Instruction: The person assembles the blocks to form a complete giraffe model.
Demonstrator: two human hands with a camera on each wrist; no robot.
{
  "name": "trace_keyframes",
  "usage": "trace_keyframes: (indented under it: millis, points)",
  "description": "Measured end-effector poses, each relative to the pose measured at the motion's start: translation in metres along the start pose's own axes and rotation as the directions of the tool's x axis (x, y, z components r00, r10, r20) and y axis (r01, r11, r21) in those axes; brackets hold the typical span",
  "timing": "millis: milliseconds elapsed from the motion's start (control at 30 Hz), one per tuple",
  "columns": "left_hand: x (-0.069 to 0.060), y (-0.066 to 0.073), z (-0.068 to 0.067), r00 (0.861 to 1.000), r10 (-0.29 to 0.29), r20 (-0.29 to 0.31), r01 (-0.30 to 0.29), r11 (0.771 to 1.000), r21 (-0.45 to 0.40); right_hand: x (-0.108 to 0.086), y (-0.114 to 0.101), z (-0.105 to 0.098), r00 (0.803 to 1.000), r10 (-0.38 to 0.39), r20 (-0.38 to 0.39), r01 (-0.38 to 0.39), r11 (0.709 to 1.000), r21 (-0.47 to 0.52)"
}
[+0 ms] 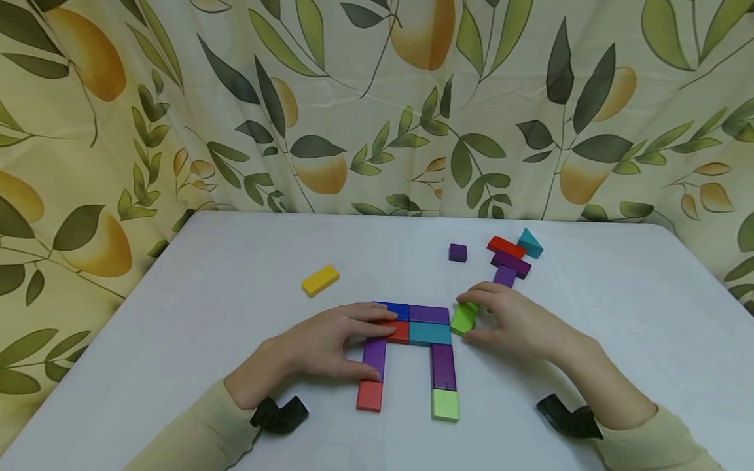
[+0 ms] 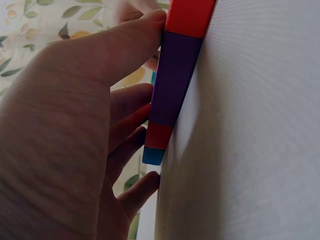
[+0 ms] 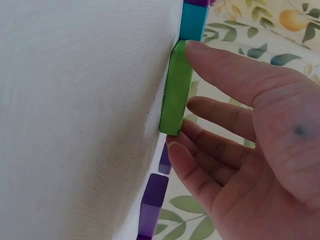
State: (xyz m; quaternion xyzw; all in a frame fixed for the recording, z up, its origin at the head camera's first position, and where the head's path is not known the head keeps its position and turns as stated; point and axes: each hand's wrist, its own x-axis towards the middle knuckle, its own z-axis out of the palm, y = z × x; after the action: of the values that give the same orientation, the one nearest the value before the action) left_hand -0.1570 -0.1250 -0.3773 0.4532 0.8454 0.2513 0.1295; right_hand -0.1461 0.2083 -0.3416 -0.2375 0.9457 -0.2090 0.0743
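Note:
On the table lies a flat figure of blocks, with a blue block (image 1: 397,310), a purple block (image 1: 429,315), a red block (image 1: 401,332) and a teal block (image 1: 429,333) across its top and two legs below. My left hand (image 1: 336,337) rests on its left side, thumb on the purple leg block (image 1: 374,356) and fingertips on the blue and red blocks. At the figure's right edge my right hand (image 1: 515,320) holds a green block (image 1: 463,318) between thumb and fingers. In the right wrist view the green block (image 3: 176,90) touches the teal one (image 3: 193,22).
A yellow block (image 1: 321,280) lies back left of the figure. Behind my right hand are a small purple cube (image 1: 457,253) and a cluster with a red block (image 1: 506,246), a teal triangle (image 1: 530,243) and purple blocks (image 1: 510,264). A patterned curtain (image 1: 365,118) hangs behind the table.

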Motion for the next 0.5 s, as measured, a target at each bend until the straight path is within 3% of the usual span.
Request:
trace_keyframes:
  millis: [500]
  points:
    - [0.0003, -0.0012, 0.0014, 1.000, 0.007, -0.011, -0.007, 1.000, 0.011, -0.0020, -0.0009, 0.0013, 1.000, 0.006, -0.006, -0.007, 1.000, -0.015]
